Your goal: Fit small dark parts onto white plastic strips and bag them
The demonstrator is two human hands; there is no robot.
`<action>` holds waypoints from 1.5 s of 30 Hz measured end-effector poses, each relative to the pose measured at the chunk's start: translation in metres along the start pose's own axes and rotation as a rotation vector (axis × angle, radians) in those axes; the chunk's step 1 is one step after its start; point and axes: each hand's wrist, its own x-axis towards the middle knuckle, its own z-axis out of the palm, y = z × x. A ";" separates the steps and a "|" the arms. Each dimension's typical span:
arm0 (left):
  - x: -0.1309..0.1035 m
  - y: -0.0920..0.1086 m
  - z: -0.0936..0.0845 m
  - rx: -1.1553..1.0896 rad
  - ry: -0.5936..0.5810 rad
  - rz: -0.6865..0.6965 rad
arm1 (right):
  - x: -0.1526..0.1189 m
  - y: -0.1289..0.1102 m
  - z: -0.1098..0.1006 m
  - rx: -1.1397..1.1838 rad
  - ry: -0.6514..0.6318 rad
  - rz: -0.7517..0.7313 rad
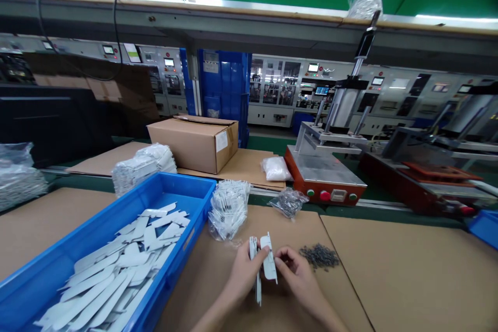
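Observation:
My left hand (246, 267) is closed around several thin white plastic parts (258, 290), held on edge. Its thumb presses on one flat white plastic panel (268, 259), which is turned face-up toward me. My right hand (296, 270) is beside that panel's right edge, thumb and forefinger pinched together close to it. Whatever sits between those fingertips is too small or hidden to make out. Just right of my right hand lies a pile of small dark grey pieces (319, 256) on the cardboard.
At left, a blue tray (194, 241) holds many loose white panels. Bagged white parts (229, 207), a bag of dark pieces (288, 201) and a white bag (276, 168) lie farther back. Behind stand a cardboard box (187, 142) and a red-based press (327, 174).

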 end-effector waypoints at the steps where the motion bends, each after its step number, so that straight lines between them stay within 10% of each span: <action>1: 0.000 0.000 0.000 -0.011 -0.012 -0.014 | 0.000 -0.001 0.000 0.025 -0.023 0.012; 16: -0.003 -0.004 0.001 0.088 -0.124 -0.101 | 0.002 0.007 -0.009 -0.038 -0.075 0.092; 23: 0.014 -0.008 -0.024 0.388 0.096 0.083 | 0.018 0.022 -0.057 -0.301 0.267 0.044; 33: 0.009 0.012 -0.012 -0.528 -0.030 -0.250 | 0.006 0.013 -0.063 -0.944 0.026 -0.054; 45: 0.007 0.014 -0.011 -0.519 -0.003 -0.416 | 0.017 0.010 -0.068 -0.212 0.254 0.068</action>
